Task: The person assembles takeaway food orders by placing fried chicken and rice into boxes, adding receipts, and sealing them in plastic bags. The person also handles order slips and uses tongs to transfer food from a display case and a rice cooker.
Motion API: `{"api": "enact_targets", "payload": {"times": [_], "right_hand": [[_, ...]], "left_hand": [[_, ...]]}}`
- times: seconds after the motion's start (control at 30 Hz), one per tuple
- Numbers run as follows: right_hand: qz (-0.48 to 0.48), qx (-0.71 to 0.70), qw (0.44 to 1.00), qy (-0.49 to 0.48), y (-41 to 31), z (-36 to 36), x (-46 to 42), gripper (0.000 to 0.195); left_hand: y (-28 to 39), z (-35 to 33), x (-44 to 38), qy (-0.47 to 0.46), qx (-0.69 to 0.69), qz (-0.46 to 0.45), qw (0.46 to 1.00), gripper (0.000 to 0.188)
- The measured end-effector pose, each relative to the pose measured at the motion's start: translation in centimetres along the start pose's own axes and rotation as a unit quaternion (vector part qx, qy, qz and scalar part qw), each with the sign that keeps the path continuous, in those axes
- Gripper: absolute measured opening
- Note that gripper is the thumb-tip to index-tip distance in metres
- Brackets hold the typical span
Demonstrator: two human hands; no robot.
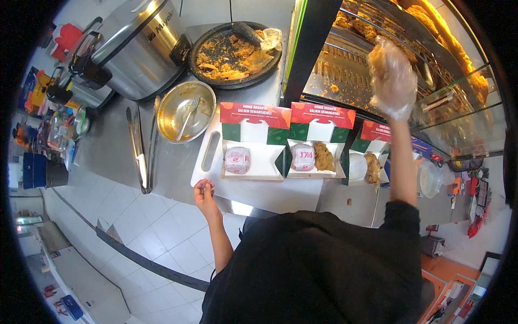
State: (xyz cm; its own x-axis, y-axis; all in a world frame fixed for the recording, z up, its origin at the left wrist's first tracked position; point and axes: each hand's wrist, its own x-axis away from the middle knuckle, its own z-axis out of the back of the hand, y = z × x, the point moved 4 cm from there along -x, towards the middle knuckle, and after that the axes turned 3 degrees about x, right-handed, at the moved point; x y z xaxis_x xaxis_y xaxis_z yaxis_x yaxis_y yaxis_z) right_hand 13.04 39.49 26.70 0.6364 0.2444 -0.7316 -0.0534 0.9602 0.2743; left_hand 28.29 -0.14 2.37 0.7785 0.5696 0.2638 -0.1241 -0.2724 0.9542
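Observation:
My right hand [393, 79], in a clear plastic glove, reaches into the lit glass display case [319, 77], beside fried chicken on a wire rack [364, 20]. Glare and the glove hide whether it grips a piece. My bare left hand [204, 192] holds nothing, its fingers loosely bent, near the corner of a white cutting board [199, 172]. On the board, the left meal box [263, 162] contains a paper-wrapped round packet [237, 160]. A similar packet [302, 157] and fried chicken [323, 157] fill the middle box [339, 172]. The right box [364, 180], partly behind my arm, contains chicken [372, 168] and a white packet [357, 166].
Metal tongs [139, 158] lie left of a steel bowl [172, 121] with a fork [189, 117] inside. Behind stand a stone mortar [202, 75] with a pestle [246, 34] and crumbs, and a large steel cooker [137, 56]. A crumb [349, 201] lies near the counter's front edge.

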Motion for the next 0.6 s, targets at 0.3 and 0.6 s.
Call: {"api": "enact_targets", "payload": {"times": [0.3, 0.6], "right_hand": [[-0.490, -0.765, 0.158, -0.388, -23.2, -3.9, 13.1, 0.017], [-0.270, -0.585, 0.624, -0.442, -21.5, -4.0, 15.1, 0.056]], "left_hand": [[0.0, -0.6, -1.2, -0.022, -0.022, -0.011, 0.999, 0.016], [-0.3, -1.3, -1.6, -0.021, -0.035, -0.032, 0.999, 0.012]]}}
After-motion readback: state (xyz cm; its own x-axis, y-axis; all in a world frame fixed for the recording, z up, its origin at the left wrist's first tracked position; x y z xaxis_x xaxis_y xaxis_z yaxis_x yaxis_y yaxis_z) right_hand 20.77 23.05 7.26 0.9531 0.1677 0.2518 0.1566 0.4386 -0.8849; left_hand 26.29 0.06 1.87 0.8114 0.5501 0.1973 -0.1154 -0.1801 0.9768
